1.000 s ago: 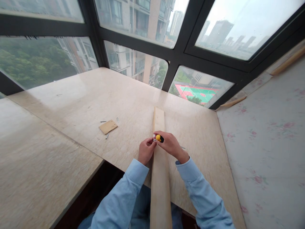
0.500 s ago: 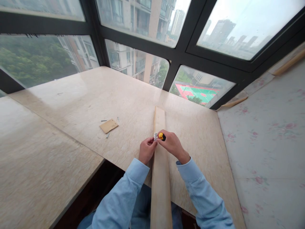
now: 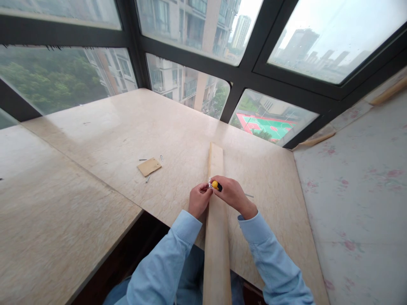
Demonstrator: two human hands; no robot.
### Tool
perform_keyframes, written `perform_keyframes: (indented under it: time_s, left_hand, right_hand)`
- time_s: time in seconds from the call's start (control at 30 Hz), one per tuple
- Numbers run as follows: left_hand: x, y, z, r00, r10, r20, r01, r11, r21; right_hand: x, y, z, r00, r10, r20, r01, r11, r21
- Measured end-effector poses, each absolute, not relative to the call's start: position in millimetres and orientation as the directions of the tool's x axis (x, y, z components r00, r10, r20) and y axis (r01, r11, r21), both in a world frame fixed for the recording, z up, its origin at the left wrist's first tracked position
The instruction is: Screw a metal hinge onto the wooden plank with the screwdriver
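Plank (image 3: 217, 241), long & pale, runs from the person's lap out over the stone sill (image 3: 127, 127), far end stopping well short of the window (image 3: 190, 87). Both hands meet on it approx. mid-length. Right hand (image 3: 233, 195) is curled tight round a small screwdriver (image 3: 216, 185) w/ yellow & black handle, tip aimed left at a small metal fitting (image 3: 210, 184) on the plank's left edge. Left hand (image 3: 199, 200) sits just beside that edge, fingers bent in and pinching at the fitting; exactly how much of it they grip can't be told, too small. The two hands nearly touch at the fitting. Both arms in light blue sleeves (image 3: 168, 262). Just right of the right wrist a thin screw (image 3: 249, 195) lies on the sill, apart from the plank. Further left, well apart from the hands, a small flat wood block (image 3: 149, 166) lies on the sill w/ a few loose screws (image 3: 162, 157) scattered about it: one above right, one at left, one below. Sill is glossy beige stone, w/ a seam running diagonally at left and a dark gap below its near edge. Right of it is a pale floral pad (image 3: 356, 190), w/ a wood strip (image 3: 318, 139) at its far corner by the window frame. Outside, buildings and a green & red court (image 3: 270, 125) far below.
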State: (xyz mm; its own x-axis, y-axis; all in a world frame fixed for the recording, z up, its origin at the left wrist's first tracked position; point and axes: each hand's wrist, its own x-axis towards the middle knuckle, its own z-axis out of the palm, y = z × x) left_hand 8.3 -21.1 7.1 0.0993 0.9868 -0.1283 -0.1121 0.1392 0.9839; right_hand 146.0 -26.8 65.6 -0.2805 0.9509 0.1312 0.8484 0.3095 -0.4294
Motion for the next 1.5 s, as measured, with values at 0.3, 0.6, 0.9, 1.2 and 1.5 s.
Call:
perform_keyframes:
  time_s: [0.3,0.6,0.9,1.2,1.5]
  left_hand:
    - [8.2,-21.3,7.1,0.102,0.984,-0.146,-0.111,0.157,0.981]
    - [8.3,-21.8,6.3,0.108,0.987,-0.12,-0.065,0.127,0.99]
    - [9.9,-22.7,4.9,0.11,0.988,-0.111,-0.083,0.12,0.989]
    - [10.8,-23.4,0.9,0.097,0.994,-0.056,0.018,0.055,0.998]
    - [13.7,-23.1,-8.5,0.049,0.999,-0.021,0.125,0.015,0.992]
  right_hand:
    - [152.5,-25.3,66.2,-0.309,0.942,0.131,0.825,0.334,-0.455]
    - [155.3,-30.4,81.3,-0.232,0.946,0.227,0.804,0.318,-0.502]
    - [153.7,-33.2,87.9,-0.211,0.943,0.259,0.762,0.324,-0.561]
    - [126.2,-19.8,96.0,-0.077,0.956,0.283,0.751,0.243,-0.614]
    - [36.7,72.7,109.1,-0.223,0.974,0.042,0.918,0.224,-0.328]
